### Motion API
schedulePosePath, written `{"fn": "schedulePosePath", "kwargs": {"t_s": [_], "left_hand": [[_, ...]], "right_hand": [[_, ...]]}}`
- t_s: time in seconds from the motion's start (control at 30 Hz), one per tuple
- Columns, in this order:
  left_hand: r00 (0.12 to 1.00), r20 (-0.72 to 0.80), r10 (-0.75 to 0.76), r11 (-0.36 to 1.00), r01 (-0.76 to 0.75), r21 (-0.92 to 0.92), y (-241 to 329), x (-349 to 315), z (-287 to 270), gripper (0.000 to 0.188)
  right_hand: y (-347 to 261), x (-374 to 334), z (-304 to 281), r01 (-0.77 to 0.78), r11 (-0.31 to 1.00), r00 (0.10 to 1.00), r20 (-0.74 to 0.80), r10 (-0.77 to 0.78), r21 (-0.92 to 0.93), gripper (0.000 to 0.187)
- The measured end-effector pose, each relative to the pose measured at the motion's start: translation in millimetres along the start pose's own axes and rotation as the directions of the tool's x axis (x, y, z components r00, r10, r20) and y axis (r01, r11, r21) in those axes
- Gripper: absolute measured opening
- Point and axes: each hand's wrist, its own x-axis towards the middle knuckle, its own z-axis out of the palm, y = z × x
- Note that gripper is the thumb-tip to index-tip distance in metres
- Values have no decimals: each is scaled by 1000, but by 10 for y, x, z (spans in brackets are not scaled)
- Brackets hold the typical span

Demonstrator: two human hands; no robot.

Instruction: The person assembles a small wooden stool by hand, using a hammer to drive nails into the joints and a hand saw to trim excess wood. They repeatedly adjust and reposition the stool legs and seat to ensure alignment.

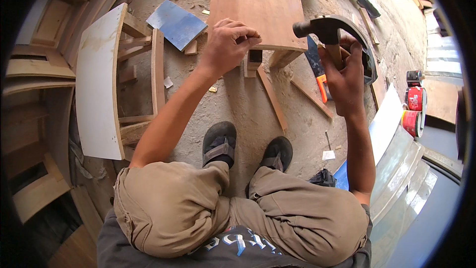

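My left hand (227, 44) is pinched on can't-tell-what by the plywood panel's near edge (281, 48), right hand (346, 77) gripping the claw hammer (326, 31) by its right corner.

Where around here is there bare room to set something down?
The middle of the plywood top, beyond the left hand; also floor between the left sandal and plywood. Crowded: by the wood strips, saw and red cans.

Red cans (415, 100) sit right; blue board (177, 24), left.

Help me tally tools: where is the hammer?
Right of centre in the head view, the hammer is in the right hand, its head near a corner of the wooden panel.
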Motion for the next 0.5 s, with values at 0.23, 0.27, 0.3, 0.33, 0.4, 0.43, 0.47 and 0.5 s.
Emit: {"fn": "schedulePosePath", "kwargs": {"t_s": [0.23, 0.27, 0.3, 0.33, 0.4, 0.43, 0.47, 0.5], "left_hand": [[996, -49, 73, 997, -72, 16, -31, -7, 29, 14], [994, -66, 85, 996, -84, 22, -39, -13, 32, 14], [992, -83, 97, 995, -95, 28, -50, -17, 33, 14], [992, -84, 95, 995, -94, 15, -48, -18, 29, 14], [992, -85, 92, 996, -93, -9, -43, -20, 22, 14], [992, -96, 85, 996, -88, -21, -53, -24, 35, 13], [991, -107, 79, 996, -83, -32, -60, -21, 55, 12], [990, -117, 73, 996, -78, -44, -71, -17, 71, 11]], "right_hand": [[-382, 169, 98, 120, 988, 965, 245, -94, -93, 37], [-360, 177, 142, 184, 976, 956, 250, -151, -113, 38], [-372, 190, 169, 182, 977, 954, 260, -150, -106, 38], [-388, 205, 190, 181, 978, 951, 270, -148, -101, 38], [-390, 239, 213, 178, 979, 942, 304, -139, -104, 37], [-370, 245, 234, 215, 970, 937, 303, -173, -111, 37], [-346, 253, 257, 251, 961, 931, 302, -207, -118, 37], [-335, 265, 276, 287, 950, 923, 301, -240, -125, 37]]}}
